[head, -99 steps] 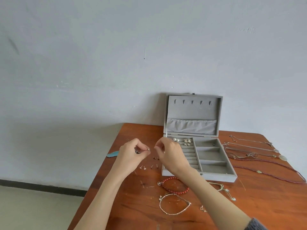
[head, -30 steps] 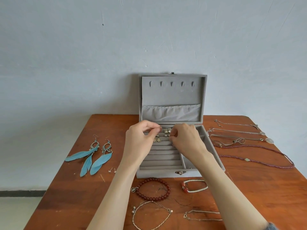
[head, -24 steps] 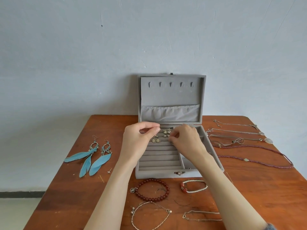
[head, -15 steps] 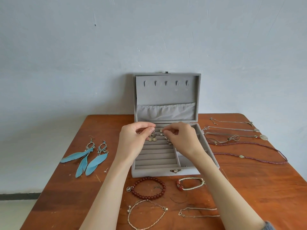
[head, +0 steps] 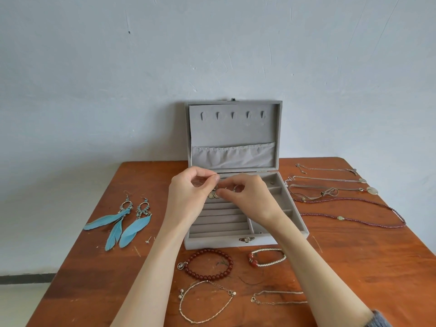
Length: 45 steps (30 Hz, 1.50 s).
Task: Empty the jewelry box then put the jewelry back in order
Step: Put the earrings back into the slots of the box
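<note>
Bare skin filled the middle of the view: both hands met over the back rows of the jewelry box (head: pixel 271 239). The left hand (head: pixel 188 197) pinched thumb to forefinger, though whatever it held was too small to make out. The right hand (head: pixel 250 199) curled its fingertips down onto the ring rows beside a pair of small round earrings (head: pixel 213 196), seemingly pressing a tiny piece into place; what it gripped was hidden.

Around the hands, the grey velvet box stood open on the wooden table (head: pixel 354 267), its lid upright against the wall. Most rows and side compartments looked bare.

Much remained outside. Two blue feather earrings (head: pixel 122 223) lay well to the left, with a tiny stud (head: pixel 148 240) near them. In front of the box sat a red bead bracelet (head: pixel 207 264), a white braided bracelet (head: pixel 267 257) and two thin chain bracelets (head: pixel 207 300). Several long necklaces (head: pixel 342 197) stretched out on the right.

By this showing, emptying was finished and refilling had barely begun, with only small earrings returned.
</note>
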Tool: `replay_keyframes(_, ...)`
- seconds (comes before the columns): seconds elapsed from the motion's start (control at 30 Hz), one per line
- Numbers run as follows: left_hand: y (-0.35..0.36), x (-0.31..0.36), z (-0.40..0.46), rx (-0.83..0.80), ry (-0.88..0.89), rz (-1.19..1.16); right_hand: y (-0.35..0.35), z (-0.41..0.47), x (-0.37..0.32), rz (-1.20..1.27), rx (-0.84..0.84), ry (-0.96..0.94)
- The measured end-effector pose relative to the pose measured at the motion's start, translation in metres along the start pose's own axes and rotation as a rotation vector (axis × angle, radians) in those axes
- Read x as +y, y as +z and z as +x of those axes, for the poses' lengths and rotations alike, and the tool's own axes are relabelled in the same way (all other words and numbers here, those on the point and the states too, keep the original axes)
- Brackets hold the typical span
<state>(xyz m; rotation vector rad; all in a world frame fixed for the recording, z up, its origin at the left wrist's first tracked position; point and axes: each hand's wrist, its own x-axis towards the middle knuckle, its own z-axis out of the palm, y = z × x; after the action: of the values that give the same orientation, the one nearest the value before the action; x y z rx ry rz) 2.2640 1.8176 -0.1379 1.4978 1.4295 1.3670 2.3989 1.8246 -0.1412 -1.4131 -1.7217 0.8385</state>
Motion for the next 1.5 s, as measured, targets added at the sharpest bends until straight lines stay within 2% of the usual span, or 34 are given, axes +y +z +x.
replay_keyframes(0.17,0.001,0.002,0.000,0.005,0.003,-0.052,0.004,-0.001,0.000,-0.056,0.006,-0.011)
replay_keyframes(0.6,-0.005,0.000,0.002,-0.012,0.000,-0.098,0.003,-0.001,0.000,0.007,0.024,-0.049)
replay_keyframes(0.77,-0.007,-0.001,0.003,-0.049,-0.025,0.005,-0.004,-0.003,0.001,0.003,-0.088,-0.010)
replay_keyframes(1.0,-0.002,0.002,-0.001,-0.192,-0.035,0.155,-0.019,-0.007,0.006,-0.132,-0.134,0.043)
replay_keyframes(1.17,0.005,0.001,0.001,-0.176,-0.009,0.300,-0.028,-0.009,0.007,-0.232,-0.216,0.081)
replay_keyframes(1.23,0.009,0.002,0.003,-0.188,0.019,0.386,-0.035,-0.009,0.009,-0.218,-0.202,0.109)
replay_keyframes(1.4,0.021,0.008,0.009,-0.216,0.016,0.481,-0.051,-0.004,0.017,-0.154,-0.013,0.115)
replay_keyframes(1.5,0.017,0.018,0.007,-0.262,-0.027,0.517,-0.052,-0.002,0.019,-0.141,-0.004,0.109)
